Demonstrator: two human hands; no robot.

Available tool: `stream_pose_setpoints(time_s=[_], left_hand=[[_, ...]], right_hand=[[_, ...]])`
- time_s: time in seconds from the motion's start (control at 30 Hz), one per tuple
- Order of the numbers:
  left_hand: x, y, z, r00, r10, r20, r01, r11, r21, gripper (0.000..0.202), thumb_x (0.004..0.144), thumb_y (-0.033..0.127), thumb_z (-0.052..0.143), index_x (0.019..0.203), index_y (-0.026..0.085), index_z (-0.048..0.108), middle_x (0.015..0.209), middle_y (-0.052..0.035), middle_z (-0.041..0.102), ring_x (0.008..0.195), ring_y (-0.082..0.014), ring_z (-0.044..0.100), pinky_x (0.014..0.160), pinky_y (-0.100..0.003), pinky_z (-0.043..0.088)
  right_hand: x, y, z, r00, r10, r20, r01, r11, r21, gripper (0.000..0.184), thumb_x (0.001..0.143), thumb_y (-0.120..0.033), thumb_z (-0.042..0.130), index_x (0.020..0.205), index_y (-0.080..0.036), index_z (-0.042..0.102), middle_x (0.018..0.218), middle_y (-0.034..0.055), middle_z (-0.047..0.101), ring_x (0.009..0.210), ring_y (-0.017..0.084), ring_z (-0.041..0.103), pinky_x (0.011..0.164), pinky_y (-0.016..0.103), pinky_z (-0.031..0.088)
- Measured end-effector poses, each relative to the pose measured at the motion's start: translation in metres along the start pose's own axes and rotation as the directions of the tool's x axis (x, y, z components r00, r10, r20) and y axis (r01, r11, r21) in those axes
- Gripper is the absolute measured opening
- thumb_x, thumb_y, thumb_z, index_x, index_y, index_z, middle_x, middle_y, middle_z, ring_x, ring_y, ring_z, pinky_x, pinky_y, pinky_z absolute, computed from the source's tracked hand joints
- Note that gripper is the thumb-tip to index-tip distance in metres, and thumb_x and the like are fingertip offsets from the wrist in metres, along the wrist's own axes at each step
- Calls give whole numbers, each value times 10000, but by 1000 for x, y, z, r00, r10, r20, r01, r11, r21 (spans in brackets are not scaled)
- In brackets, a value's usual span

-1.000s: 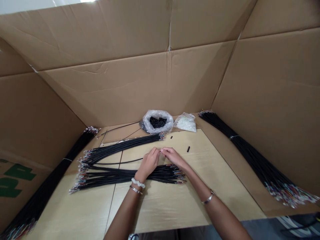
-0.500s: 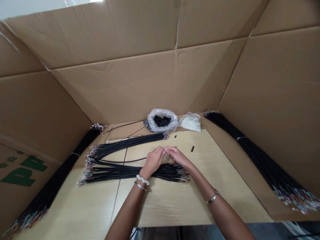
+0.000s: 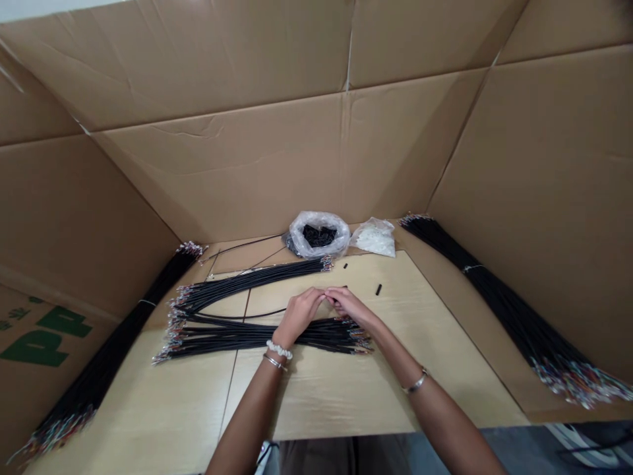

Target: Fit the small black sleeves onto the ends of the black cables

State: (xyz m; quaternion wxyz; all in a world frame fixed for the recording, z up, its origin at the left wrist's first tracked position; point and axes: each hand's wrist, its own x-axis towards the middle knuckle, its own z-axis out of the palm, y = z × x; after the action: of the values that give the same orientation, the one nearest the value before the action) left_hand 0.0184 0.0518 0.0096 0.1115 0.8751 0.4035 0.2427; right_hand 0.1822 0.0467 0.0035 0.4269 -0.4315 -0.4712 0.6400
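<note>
Left hand [image 3: 299, 313] pinched on black cable [image 3: 264, 315], right hand [image 3: 350, 306] pinched, both touching

I'm at a workbench for cable assembly, a workshop or factory spot by the look of it. Batches are what give it away: at eleven o'clock on my wooden tabletop [image 3: 346, 402] lie rows of black cables [image 3: 277, 274] with bare coloured wire ends, and tied bundles rest at ten [image 3: 133, 320] and two [image 3: 494, 290]. Parts come in bulk too, an open plastic bag of small black pieces [image 3: 319, 235] at twelve. Cardboard walls [image 3: 247, 165] screen me in, with green print [image 3: 47, 336] at ten.
</note>
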Motion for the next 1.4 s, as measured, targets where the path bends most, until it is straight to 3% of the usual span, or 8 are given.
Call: stream_pose_setpoints(time_s=[0.17,0.3,0.4,0.5,0.73,0.9,1.13,1.4], left_hand=[[0,-4,-2,1000,31,-3,-31,999,-32,415,955,400,292,1076,187,627,965,-21,594,884,-22,546,785,-126,410],[0,-5,-2,1000,-19,-20,18,1000,-25,402,955,388,305,1015,187,648,889,-19,583,811,-13,524,728,-117,378],[0,-6,-1,998,-40,-51,37,998,-55,401,952,390,318,1000,172,652,871,-26,580,792,-11,514,712,-118,364],[0,-7,0,997,-47,-59,41,994,-100,392,950,395,330,1004,176,651,876,-22,581,799,-5,519,722,-117,366],[0,-5,-1,996,-48,-79,35,987,-159,396,946,401,341,986,158,651,885,-30,587,817,-9,531,749,-125,399],[0,-5,-1,995,-33,-91,17,985,-173,397,947,396,338,1009,159,650,904,-36,593,830,-13,539,757,-125,409],[-1,-7,0,994,-54,-99,36,983,-178,383,944,389,353,987,152,651,892,-33,595,821,-10,538,754,-116,405],[0,-5,-2,990,-55,-130,29,981,-194,387,945,379,346,1001,142,647,923,-44,600,848,-18,550,772,-122,430]], right_hand=[[0,0,-1,997,74,36,-78,991,109,362,620,-453,639,629,-160,427,508,-68,276,435,33,184,411,200,75],[2,-1,-7,983,169,69,-180,962,203,279,635,-419,515,613,-141,491,483,-64,265,403,32,162,406,205,65],[2,-3,-11,990,139,12,-138,960,245,235,589,-328,512,680,-115,553,505,-55,315,415,33,196,408,205,62],[1,-3,-11,996,83,-40,-68,955,288,279,562,-275,622,779,-106,571,551,-42,416,430,27,231,413,204,53],[-3,-5,-3,997,12,-70,12,940,340,484,528,-402,807,802,-126,519,616,-45,496,424,-3,217,412,198,59],[-2,-5,-3,998,14,-62,8,941,339,470,532,-391,802,836,-108,582,596,-53,458,429,-1,222,406,199,64],[-5,-8,0,996,-6,-84,34,941,336,470,514,-360,811,808,-133,523,635,-38,538,414,-2,240,402,197,82],[-5,-8,-1,997,2,-76,25,933,359,460,511,-320,794,876,-118,599,665,-10,575,437,5,238,413,194,80]])
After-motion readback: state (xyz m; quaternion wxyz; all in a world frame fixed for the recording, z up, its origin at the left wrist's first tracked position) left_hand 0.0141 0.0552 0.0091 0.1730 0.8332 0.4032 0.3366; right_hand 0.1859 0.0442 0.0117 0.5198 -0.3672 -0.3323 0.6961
